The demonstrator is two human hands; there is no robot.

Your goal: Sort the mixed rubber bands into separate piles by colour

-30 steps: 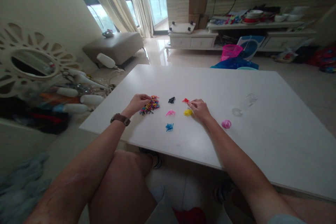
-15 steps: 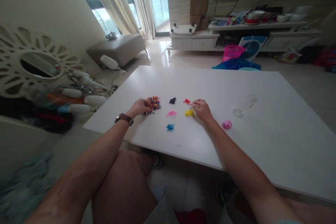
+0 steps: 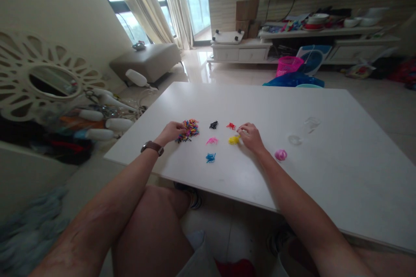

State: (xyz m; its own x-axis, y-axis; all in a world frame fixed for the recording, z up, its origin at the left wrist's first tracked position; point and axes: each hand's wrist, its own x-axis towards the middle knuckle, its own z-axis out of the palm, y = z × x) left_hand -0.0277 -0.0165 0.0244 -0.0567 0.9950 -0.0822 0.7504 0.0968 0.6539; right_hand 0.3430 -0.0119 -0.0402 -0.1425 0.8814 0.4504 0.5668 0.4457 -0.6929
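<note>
Band piles on the worktop point(image 3: 292, 108)
The mixed pile point(image 3: 189, 129) is touched by the left hand point(image 3: 170, 132); the yellow pile point(image 3: 233, 140) lies just left of the right hand point(image 3: 251, 137). Whether either curled grip holds anything cannot be told.

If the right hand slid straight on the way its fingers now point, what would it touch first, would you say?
Most likely the small red pile, just ahead of the right hand; the yellow pile lies just beside that line, though depth is unclear.
</note>
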